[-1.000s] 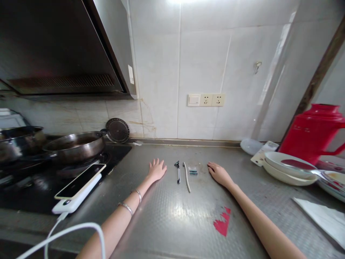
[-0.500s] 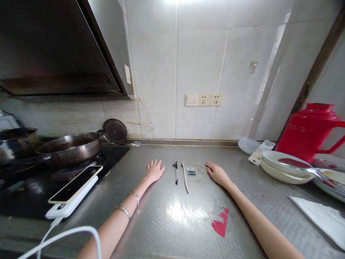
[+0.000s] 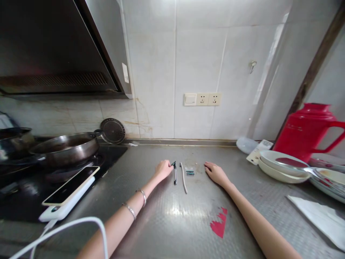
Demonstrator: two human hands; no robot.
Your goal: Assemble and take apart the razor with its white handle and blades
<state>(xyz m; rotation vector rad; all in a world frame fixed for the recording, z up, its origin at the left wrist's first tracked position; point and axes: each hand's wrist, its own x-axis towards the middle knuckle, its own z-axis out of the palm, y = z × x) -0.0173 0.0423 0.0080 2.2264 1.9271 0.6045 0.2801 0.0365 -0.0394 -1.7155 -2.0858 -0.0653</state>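
Fingers slipping across the head of the razor (image 3: 175, 175) could nick the left hand (image 3: 163, 169), its grip unclear, while the right hand (image 3: 215, 173) lies flat, empty.

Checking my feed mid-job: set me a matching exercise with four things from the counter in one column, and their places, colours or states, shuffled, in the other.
Things
1. razor
2. white stick
3. jagged patch
4. right hand

Places, colours or states
A. between the razor and the small teal pieces
B. resting on the counter, to the right of the teal pieces
C. head end at the fingers of the left hand
D. pinkish red

Right pairs: 1-C, 2-A, 3-D, 4-B
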